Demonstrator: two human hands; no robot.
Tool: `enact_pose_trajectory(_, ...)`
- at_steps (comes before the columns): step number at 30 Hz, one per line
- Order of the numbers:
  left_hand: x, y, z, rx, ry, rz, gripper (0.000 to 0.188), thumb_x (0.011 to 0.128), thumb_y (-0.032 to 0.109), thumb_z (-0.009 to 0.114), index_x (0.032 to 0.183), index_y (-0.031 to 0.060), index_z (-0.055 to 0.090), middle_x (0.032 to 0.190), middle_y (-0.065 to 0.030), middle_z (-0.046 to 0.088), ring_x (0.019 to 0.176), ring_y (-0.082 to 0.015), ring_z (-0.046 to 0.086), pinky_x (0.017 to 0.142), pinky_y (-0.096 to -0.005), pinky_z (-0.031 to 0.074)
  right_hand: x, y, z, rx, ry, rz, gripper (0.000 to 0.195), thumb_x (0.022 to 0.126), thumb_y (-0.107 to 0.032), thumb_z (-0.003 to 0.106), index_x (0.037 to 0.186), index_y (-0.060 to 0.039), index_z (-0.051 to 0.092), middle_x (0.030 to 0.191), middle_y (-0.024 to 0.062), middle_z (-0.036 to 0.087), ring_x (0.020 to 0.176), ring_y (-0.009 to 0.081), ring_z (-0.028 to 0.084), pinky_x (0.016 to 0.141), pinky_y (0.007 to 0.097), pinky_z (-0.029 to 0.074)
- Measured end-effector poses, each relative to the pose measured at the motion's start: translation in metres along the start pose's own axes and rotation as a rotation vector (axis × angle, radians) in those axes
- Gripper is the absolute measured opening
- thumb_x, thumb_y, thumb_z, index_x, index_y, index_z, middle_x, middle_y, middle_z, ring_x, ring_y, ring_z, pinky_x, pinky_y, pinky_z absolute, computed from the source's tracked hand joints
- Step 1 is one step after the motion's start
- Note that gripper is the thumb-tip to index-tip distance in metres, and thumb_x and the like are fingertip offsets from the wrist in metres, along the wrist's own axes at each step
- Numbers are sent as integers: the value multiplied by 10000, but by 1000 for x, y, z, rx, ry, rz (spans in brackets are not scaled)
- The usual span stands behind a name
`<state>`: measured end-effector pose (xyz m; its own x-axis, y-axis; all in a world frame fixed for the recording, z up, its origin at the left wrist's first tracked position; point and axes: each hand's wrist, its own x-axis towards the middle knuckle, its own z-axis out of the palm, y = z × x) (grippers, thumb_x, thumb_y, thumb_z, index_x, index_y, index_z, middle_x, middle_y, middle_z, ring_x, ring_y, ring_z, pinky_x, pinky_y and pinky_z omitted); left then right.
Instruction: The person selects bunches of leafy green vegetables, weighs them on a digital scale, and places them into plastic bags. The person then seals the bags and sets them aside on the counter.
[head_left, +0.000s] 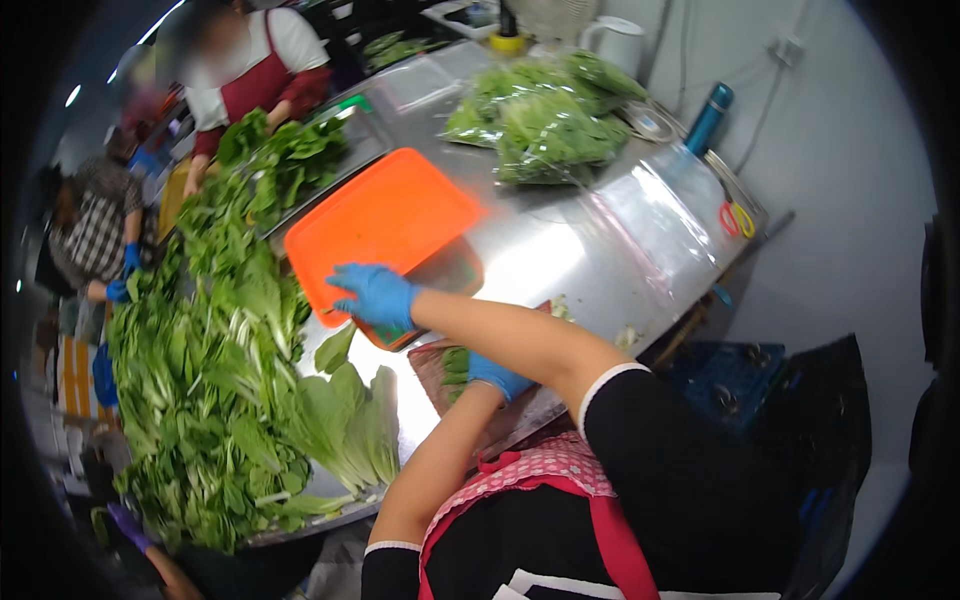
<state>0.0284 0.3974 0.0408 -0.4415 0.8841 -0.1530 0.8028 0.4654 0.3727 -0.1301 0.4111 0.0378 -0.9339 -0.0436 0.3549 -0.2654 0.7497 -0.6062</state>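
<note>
My right hand (375, 296), in a blue glove, reaches across to the left with its fingers spread over the near edge of an orange plastic tray (382, 217). Whether it grips the tray is unclear. Under the tray's near side, a second orange rim or its reflection shows. My left hand (499, 377), also blue-gloved, is beside green leaves (455, 367) on a reddish mat or cloth (426, 371); my right forearm hides its fingers. Loose leafy greens (240, 360) form a big heap on the left of the steel table (525, 259), with broad pale-stemmed leaves (345, 427) at its near side.
Clear bags of greens (555, 120) lie at the back, near a white kettle (619, 45). Flat plastic bags (652, 217), a teal bottle (709, 120) and scissors (736, 219) are at right. A co-worker in a red apron (255, 75) and another in blue gloves (97, 217) handle greens.
</note>
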Motion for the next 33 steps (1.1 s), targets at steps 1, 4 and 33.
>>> enact_pose_trajectory(1, 1, -1, -3, 6, -4, -7, 920, 614, 507, 812, 1347, 89, 447, 1271, -211, 516, 1175, -351, 511, 985, -451, 411, -19, -4, -6, 35, 228, -182, 343, 851, -342, 654, 1073, -82, 661, 1164, 171, 611, 1056, 326, 596, 888, 426, 496)
enact_pose_trajectory(4, 0, -4, -9, 20, -63, -26, 928, 604, 514, 816, 1345, 92, 449, 1253, -215, 528, 1158, -355, 526, 968, -447, 430, -71, 28, -70, -1, 271, -78, 244, 831, -286, 661, 976, -92, 689, 967, 141, 665, 898, 321, 640, 758, 424, 521)
enact_pose_trajectory(33, -9, 0, -5, 41, 0, -5, 893, 640, 367, 807, 1388, 102, 397, 960, -173, 614, 880, -365, 584, 784, -458, 463, -303, 144, -286, 3, 687, 522, 160, 845, -43, 697, 1004, -38, 717, 724, 90, 534, 638, 163, 531, 598, 304, 426)
